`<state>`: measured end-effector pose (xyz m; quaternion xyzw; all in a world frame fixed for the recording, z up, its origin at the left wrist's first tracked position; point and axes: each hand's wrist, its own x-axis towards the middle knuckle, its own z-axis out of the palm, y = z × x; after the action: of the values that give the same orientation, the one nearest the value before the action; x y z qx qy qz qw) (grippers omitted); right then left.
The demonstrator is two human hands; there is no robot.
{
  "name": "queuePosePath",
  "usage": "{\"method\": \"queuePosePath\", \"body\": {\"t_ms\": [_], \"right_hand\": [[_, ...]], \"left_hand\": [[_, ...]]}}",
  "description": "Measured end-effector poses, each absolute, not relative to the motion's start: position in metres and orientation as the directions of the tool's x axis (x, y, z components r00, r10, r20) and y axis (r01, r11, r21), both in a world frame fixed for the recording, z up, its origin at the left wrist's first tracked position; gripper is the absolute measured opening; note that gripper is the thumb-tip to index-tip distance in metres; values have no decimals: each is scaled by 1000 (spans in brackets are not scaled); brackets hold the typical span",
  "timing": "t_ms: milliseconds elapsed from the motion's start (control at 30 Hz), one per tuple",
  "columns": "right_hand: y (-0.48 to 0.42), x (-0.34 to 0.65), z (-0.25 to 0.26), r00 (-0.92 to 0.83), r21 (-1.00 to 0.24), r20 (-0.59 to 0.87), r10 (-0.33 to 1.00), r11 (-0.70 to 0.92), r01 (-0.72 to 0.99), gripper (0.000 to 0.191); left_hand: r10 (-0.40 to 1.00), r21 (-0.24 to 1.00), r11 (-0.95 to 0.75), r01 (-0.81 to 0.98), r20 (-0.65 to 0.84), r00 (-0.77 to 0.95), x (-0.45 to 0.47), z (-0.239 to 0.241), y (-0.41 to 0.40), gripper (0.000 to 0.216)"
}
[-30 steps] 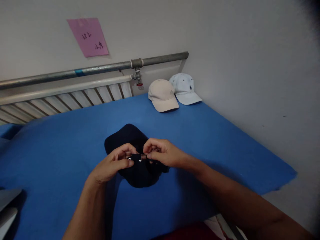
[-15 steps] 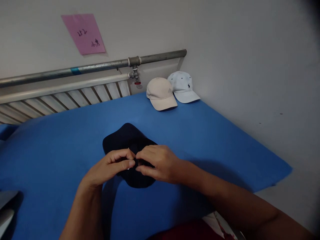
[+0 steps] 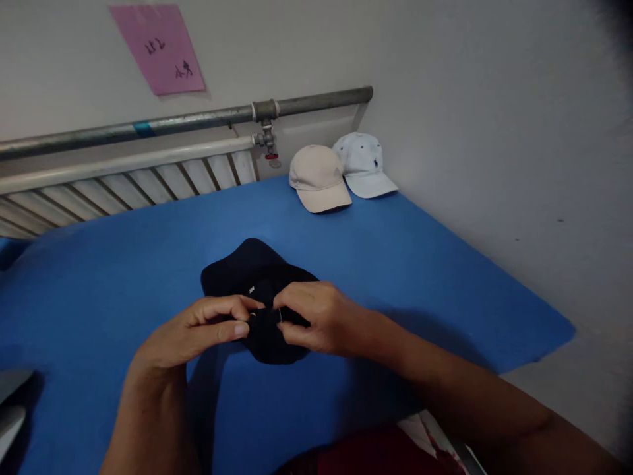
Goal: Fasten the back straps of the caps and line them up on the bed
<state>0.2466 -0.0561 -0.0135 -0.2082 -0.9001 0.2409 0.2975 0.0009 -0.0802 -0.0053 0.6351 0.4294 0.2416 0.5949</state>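
Note:
A black baseball cap (image 3: 242, 264) lies on the blue table, its brim pointing away to the far left. Both hands are at the back of the cap, on its near side, where the strap and a small metal buckle show. With thumb and fingers, my left hand (image 3: 202, 326) pinches the strap on the left. My right hand (image 3: 321, 316) grips the strap on the right, a thin light edge showing by its fingertips. Between the two hands a short stretch of black strap is visible. A small white label shows inside the cap.
A beige cap (image 3: 319, 178) and a pale blue cap (image 3: 364, 165) sit side by side at the far corner of the blue table (image 3: 420, 264). Behind are a radiator (image 3: 163, 181), a metal pipe (image 3: 198, 122) and a pink paper (image 3: 161, 53) on the wall. Pale objects (image 3: 12, 422) stand at the left edge.
My left hand has shifted left, away from my right hand, so more of the strap shows between them. The view has tilted slightly downward.

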Motion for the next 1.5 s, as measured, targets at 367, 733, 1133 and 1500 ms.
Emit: {"method": "queuePosePath", "body": {"t_ms": [367,733,1133,1500], "right_hand": [[-54,249,-13,-726,-654,381,573,722,225,14],[-50,246,-10,-712,-909,155,685,380,169,15],[-51,233,-18,-714,-977,-192,673,-61,205,21],[-51,235,-20,-705,-984,-66,707,70,162,11]], "left_hand": [[795,963,91,255,-224,563,-1,-7,-78,21],[836,985,96,141,-157,527,4,-7,-78,21],[818,988,85,126,-141,558,5,-7,-79,19],[842,986,103,133,-158,516,7,-7,-78,20]]}}
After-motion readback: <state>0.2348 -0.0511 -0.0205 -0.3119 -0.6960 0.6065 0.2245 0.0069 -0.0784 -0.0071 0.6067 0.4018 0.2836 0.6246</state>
